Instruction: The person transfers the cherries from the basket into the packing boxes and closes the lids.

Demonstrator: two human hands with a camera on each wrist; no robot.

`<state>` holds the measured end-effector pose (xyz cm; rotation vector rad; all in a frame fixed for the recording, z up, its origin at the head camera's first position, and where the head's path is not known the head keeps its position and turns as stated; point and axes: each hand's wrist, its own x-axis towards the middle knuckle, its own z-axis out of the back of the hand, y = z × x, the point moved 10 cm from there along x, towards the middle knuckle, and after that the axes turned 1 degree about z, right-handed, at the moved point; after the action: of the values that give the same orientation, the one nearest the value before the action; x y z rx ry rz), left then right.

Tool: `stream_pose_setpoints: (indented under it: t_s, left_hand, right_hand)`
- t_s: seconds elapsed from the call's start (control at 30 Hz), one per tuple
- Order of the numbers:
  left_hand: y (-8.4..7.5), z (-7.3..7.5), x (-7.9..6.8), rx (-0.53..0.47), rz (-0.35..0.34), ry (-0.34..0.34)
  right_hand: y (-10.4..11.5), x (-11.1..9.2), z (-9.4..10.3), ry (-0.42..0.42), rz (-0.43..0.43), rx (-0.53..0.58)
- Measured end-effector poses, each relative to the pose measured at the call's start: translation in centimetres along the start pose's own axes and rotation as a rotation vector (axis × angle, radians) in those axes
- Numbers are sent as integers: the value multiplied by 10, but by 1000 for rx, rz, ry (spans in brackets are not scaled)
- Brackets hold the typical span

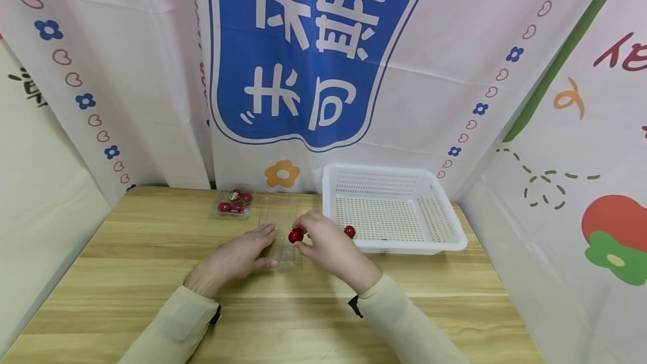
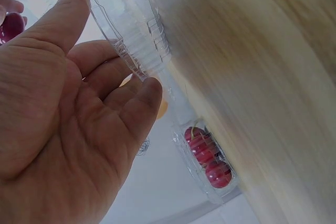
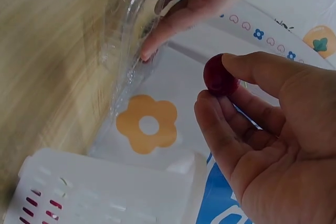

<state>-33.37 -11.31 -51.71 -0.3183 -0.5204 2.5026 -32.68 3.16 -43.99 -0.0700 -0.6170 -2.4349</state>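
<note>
Between thumb and fingers, my right hand [image 1: 328, 243] pinches a dark red cherry [image 3: 220, 75], held above a clear plastic box [image 1: 284, 212] on the table. My left hand [image 1: 235, 260] rests at the left side of that box, its thumb straight and its fingers touching the wall in the left wrist view. Behind the left hand, a second clear box [image 1: 216, 210] holds several cherries [image 2: 203, 148], some with stems. Another cherry [image 1: 350, 232] lies at the near left corner of the white basket [image 1: 445, 223], partly beside my right hand.
The perforated white basket stands on the right side of the wooden table [image 1: 151, 240], close to my right hand. Along the table's back edge hangs a printed curtain [image 1: 404, 111]. Side curtains [image 1: 556, 212] border the table's sides.
</note>
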Motion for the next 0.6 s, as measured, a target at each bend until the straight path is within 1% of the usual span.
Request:
stream_pose_setpoints:
  t_s: [0.23, 0.4, 0.6]
  left_hand:
    - [-1, 1, 0, -4, -6, -5]
    - [1, 0, -1, -21, 7, 5]
    - [1, 0, -1, -27, 5, 3]
  right_hand:
    - [6, 1, -19, 34, -3, -72]
    - [7, 2, -35, 63, 0, -121]
    - [6, 3, -51, 82, -1, -222]
